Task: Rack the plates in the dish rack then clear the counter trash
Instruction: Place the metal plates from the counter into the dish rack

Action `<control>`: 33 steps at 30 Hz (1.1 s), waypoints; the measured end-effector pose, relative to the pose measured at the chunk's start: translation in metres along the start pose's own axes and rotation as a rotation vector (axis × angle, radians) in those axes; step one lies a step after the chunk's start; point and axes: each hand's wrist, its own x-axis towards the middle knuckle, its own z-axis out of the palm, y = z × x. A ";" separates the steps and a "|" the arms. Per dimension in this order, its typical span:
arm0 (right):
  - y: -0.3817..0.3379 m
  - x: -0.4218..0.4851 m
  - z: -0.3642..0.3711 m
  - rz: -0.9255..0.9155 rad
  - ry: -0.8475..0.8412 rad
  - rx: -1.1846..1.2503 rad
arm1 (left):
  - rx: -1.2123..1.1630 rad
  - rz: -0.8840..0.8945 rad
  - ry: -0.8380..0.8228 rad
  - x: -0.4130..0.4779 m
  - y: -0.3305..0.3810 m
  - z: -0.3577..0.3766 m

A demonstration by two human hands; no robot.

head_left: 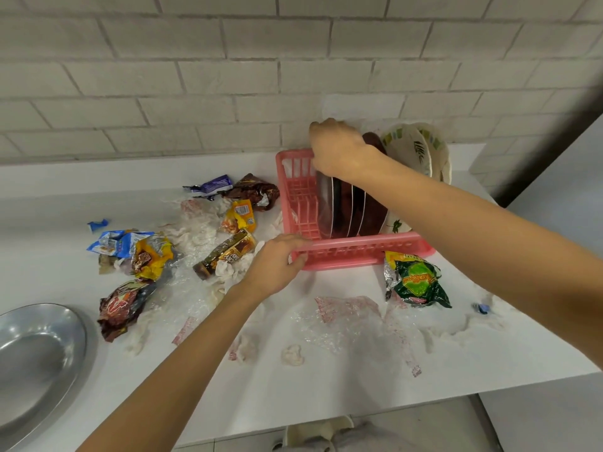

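Pink plastic dish rack on white tabletop, at 2 o'clock from frame centre. Inside, on edge: round shiny steel plate at rack's 9 o'clock end, dark maroon plates mid, white floral-print plates at 3 o'clock end. Right hand curled over steel plate's top edge, gripping. Left hand clasps rack's rim at 7 o'clock corner. Crumpled snack wrappers heaped at rack's 9 o'clock; green foil wrapper at 5 o'clock. Oval steel basin far out at 8 o'clock.

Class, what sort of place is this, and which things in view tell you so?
Probably a white kitchen counter: a pink plastic dish rack holds upright plates, and a shiny round metal basin sits at the left.
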 end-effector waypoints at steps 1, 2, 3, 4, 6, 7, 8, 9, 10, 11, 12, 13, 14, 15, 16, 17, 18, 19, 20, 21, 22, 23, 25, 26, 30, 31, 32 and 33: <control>-0.001 -0.003 -0.002 -0.022 0.007 0.010 | -0.010 -0.001 0.008 -0.002 0.000 0.000; -0.003 -0.007 -0.005 -0.045 0.013 0.029 | -0.024 -0.003 0.023 -0.004 0.002 -0.001; -0.005 -0.012 -0.006 -0.063 0.022 0.053 | -0.039 -0.003 0.044 -0.007 0.003 -0.003; -0.008 -0.018 -0.007 -0.077 0.035 0.079 | -0.051 -0.008 0.068 -0.010 0.004 -0.007; -0.018 -0.031 -0.003 -0.107 0.055 0.135 | -0.068 -0.029 0.123 -0.017 0.006 -0.015; -0.025 -0.039 0.002 -0.127 0.050 0.165 | -0.088 -0.045 0.148 -0.021 0.008 -0.020; -0.033 -0.047 0.008 -0.150 0.031 0.195 | -0.116 -0.070 0.168 -0.027 0.010 -0.025; -0.041 -0.055 0.014 -0.171 0.004 0.226 | -0.154 -0.097 0.188 -0.034 0.011 -0.031; -0.049 -0.062 0.020 -0.191 -0.019 0.259 | -0.186 -0.128 0.207 -0.041 0.012 -0.037; -0.057 -0.070 0.026 -0.207 -0.040 0.292 | -0.213 -0.160 0.224 -0.049 0.013 -0.043; -0.065 -0.076 0.032 -0.226 -0.061 0.326 | -0.234 -0.192 0.244 -0.057 0.012 -0.048; -0.072 -0.082 0.038 -0.249 -0.079 0.353 | -0.259 -0.222 0.267 -0.067 0.012 -0.054; -0.080 -0.087 0.045 -0.273 -0.094 0.374 | -0.283 -0.255 0.296 -0.076 0.011 -0.059; -0.088 -0.091 0.052 -0.295 -0.108 0.393 | -0.301 -0.289 0.326 -0.087 0.010 -0.064; -0.096 -0.095 0.058 -0.318 -0.117 0.416 | -0.305 -0.317 0.361 -0.098 0.009 -0.069; -0.106 -0.098 0.064 -0.338 -0.126 0.440 | -0.298 -0.339 0.394 -0.108 0.008 -0.074; -0.116 -0.101 0.069 -0.356 -0.137 0.461 | -0.288 -0.360 0.425 -0.119 0.006 -0.079; -0.127 -0.104 0.073 -0.377 -0.154 0.477 | -0.282 -0.389 0.451 -0.129 0.004 -0.084; -0.139 -0.105 0.077 -0.407 -0.166 0.490 | -0.274 -0.418 0.473 -0.139 0.001 -0.089; -0.150 -0.107 0.080 -0.440 -0.173 0.500 | -0.260 -0.442 0.490 -0.149 -0.002 -0.093; -0.161 -0.108 0.084 -0.472 -0.180 0.507 | -0.240 -0.464 0.507 -0.160 -0.004 -0.096; -0.171 -0.110 0.087 -0.499 -0.192 0.515 | -0.223 -0.488 0.527 -0.171 -0.007 -0.098; -0.190 -0.115 0.092 -0.538 -0.240 0.544 | -0.190 -0.552 0.573 -0.196 -0.016 -0.102; -0.200 -0.118 0.095 -0.560 -0.274 0.573 | -0.168 -0.593 0.604 -0.210 -0.021 -0.105; -0.238 -0.133 0.101 -0.646 -0.437 0.809 | -0.087 -0.862 0.871 -0.284 -0.055 -0.128; -0.247 -0.136 0.103 -0.649 -0.479 0.859 | -0.054 -0.940 0.938 -0.305 -0.064 -0.134; -0.255 -0.139 0.104 -0.645 -0.515 0.901 | -0.011 -1.017 0.985 -0.324 -0.073 -0.140; -0.262 -0.141 0.106 -0.640 -0.544 0.933 | 0.034 -1.094 1.014 -0.342 -0.082 -0.144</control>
